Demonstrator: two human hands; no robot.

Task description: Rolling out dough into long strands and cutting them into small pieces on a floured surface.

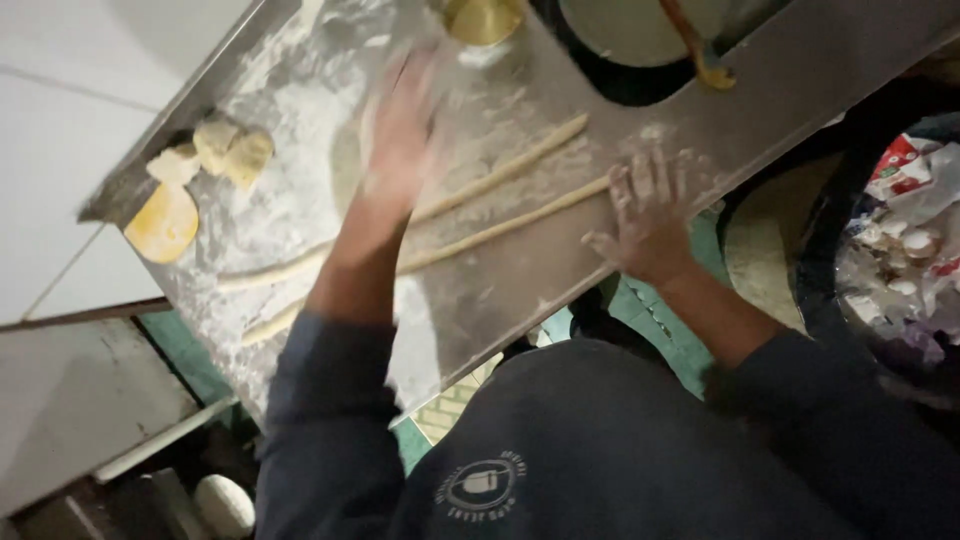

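Note:
Two long thin dough ropes lie side by side on a floured metal worktop (480,290). My left hand (400,130), fingers spread and blurred, lies flat over the far dough rope (520,160) near its middle. My right hand (650,215) presses open-palmed on the end of the near dough rope (500,225). Neither hand grips anything. My dark sleeves cover both forearms.
Several dough lumps (215,150) and a yellow scraper (165,225) sit at the worktop's left end. A yellow bowl (485,15) stands at the far edge, beside a pan with a wooden utensil (700,50). A bin of rubbish (900,240) is at the right.

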